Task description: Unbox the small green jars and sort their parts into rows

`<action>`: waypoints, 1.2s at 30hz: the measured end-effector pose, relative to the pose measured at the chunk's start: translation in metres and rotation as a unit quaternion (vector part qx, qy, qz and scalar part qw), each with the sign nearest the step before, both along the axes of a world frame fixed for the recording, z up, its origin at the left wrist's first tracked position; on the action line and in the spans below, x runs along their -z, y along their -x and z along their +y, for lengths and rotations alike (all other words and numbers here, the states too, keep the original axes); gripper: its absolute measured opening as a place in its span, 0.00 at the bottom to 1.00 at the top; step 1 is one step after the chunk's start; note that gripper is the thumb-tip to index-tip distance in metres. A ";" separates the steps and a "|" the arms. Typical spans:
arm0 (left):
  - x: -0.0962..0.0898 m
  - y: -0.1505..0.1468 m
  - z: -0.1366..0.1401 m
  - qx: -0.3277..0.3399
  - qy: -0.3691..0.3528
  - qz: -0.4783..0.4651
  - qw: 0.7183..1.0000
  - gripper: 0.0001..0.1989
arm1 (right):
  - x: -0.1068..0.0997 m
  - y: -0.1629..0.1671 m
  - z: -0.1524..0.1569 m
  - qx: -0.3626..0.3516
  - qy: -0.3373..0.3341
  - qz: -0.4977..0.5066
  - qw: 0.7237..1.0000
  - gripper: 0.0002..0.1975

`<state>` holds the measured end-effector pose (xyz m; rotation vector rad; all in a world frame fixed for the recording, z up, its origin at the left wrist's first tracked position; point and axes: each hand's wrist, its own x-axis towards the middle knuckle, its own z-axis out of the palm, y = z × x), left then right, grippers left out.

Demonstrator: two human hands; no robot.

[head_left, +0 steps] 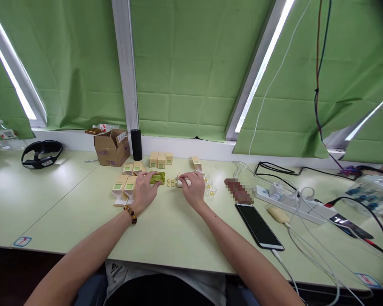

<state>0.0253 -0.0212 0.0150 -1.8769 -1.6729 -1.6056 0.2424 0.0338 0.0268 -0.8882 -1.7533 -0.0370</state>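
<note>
Toward the desk's [175, 238] far edge, half-spread left fingers [150, 174] hold a green tray [161, 178], pinched right fingers [187, 175] a white piece [179, 184]; squeeze lightly.

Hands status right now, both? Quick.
Left hand: holding the green tray between thumb and fingers.
Right hand: fingertips at a small white item; can't tell whether its grip is closed on it.
</note>
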 end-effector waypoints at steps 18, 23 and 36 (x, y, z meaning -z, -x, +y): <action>0.007 0.005 0.010 0.009 0.046 -0.008 0.999 0.03 | -0.016 0.051 0.091 0.111 0.206 -0.373 0.898 0.12; 0.007 0.004 0.009 0.009 0.060 -0.004 0.998 0.02 | -0.012 0.058 0.095 0.110 0.207 -0.395 0.888 0.11; 0.012 0.006 0.013 0.009 0.067 -0.042 0.997 0.05 | -0.034 0.037 0.060 0.111 0.176 -0.311 0.927 0.15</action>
